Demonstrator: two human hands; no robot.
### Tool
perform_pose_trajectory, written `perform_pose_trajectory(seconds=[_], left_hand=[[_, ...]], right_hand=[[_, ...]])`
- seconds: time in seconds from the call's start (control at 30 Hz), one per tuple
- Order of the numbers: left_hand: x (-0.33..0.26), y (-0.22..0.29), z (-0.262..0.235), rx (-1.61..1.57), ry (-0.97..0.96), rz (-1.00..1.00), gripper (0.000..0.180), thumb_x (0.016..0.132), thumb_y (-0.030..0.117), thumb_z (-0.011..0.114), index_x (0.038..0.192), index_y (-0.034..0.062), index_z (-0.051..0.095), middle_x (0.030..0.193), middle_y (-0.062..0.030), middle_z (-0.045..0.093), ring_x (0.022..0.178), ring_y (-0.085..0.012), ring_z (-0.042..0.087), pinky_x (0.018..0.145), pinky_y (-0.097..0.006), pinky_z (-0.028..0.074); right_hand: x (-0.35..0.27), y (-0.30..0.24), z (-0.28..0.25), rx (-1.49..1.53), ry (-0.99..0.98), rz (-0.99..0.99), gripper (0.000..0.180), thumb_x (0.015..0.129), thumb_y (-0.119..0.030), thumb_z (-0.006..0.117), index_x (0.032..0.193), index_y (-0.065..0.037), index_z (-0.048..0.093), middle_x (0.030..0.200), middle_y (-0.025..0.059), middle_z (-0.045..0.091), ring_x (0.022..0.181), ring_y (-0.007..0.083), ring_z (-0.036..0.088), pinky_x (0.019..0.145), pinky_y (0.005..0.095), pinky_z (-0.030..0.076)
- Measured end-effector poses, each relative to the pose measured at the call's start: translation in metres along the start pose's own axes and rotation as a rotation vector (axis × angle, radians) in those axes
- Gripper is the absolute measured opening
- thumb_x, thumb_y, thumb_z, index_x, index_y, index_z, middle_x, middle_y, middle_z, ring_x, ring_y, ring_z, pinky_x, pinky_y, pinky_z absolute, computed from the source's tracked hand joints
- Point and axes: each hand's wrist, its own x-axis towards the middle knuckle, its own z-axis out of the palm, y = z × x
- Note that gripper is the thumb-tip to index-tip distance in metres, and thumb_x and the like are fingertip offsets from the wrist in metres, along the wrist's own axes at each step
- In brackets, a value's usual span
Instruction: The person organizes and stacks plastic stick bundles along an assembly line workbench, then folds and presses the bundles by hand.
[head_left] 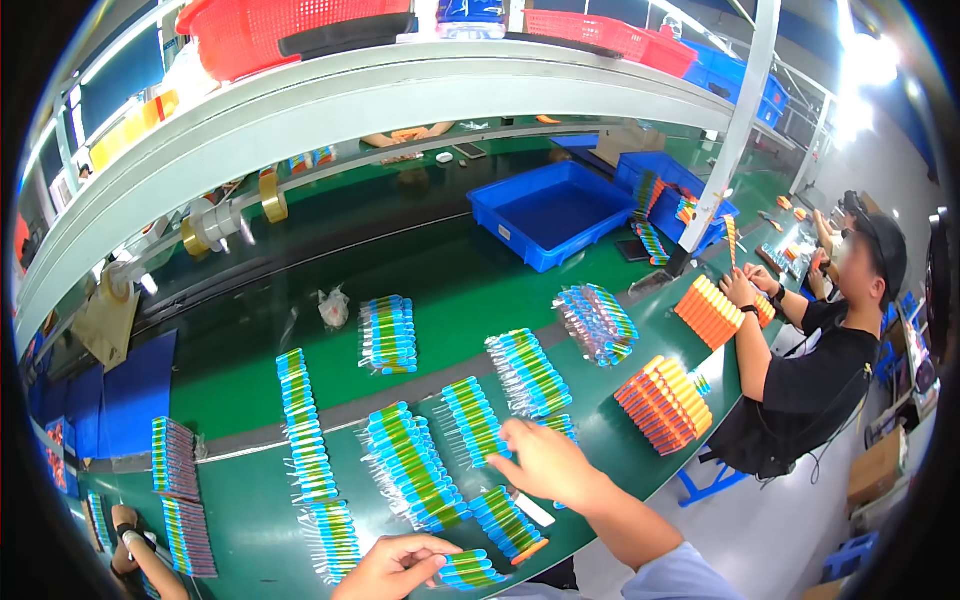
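Note:
My left hand point(392, 566) sits at the table's near edge, closed on a small bundle of blue-and-green packets point(470, 570). My right hand point(540, 463) reaches forward with fingers spread, touching a row of the same wrapped packets point(478, 420). More rows of these clear-wrapped blue and green items lie around both hands: one long row point(410, 465) between them, one stack point(508, 520) under my right forearm, another row point(528, 372) beyond my right hand.
A green worktable point(250, 500) carries a long strip of packets point(303, 425) and stacks point(387, 333). Orange stacks point(665, 403) lie to the right, near a seated person in black point(820, 370). A blue bin point(552, 212) stands beyond the conveyor. Another person's hand point(130, 535) shows lower left.

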Motion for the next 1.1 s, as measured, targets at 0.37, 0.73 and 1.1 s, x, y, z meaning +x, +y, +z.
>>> perform_pose_trajectory(seconds=[0.37, 0.73, 1.1], left_hand=[[-0.007, -0.003, 0.013, 0.035, -0.102, -0.058, 0.019, 0.1, 0.012, 0.06, 0.114, 0.0027, 0.068, 0.081, 0.0007, 0.065, 0.066, -0.0066, 0.058, 0.061, -0.023, 0.049], [0.013, -0.027, 0.011, 0.216, 0.019, 0.049, 0.02, 0.1, 0.01, 0.057, 0.114, 0.0008, 0.068, 0.081, 0.0006, 0.062, 0.068, -0.0088, 0.056, 0.063, -0.026, 0.047], [0.015, -0.021, 0.015, 0.656, 0.202, 0.071, 0.025, 0.092, 0.006, 0.06, 0.116, 0.0075, 0.067, 0.101, -0.021, 0.069, 0.091, -0.0412, 0.066, 0.08, -0.043, 0.053]], right_hand=[[0.077, -0.022, 0.027, -0.141, -0.075, 0.327, 0.082, 0.066, -0.035, 0.092, 0.118, 0.004, 0.043, 0.116, 0.0258, 0.058, 0.101, 0.042, 0.068, 0.086, 0.0468, 0.058], [0.04, -0.022, -0.033, -0.158, 0.076, 0.192, 0.077, 0.06, -0.039, 0.093, 0.118, -0.008, 0.053, 0.093, 0.0169, 0.071, 0.096, 0.0341, 0.07, 0.079, 0.0448, 0.054], [-0.006, 0.063, -0.039, 0.82, 0.537, 0.03, 0.095, 0.074, -0.004, 0.086, 0.149, 0.004, 0.028, 0.131, 0.0167, 0.057, 0.117, 0.0217, 0.061, 0.1, 0.0346, 0.05]])
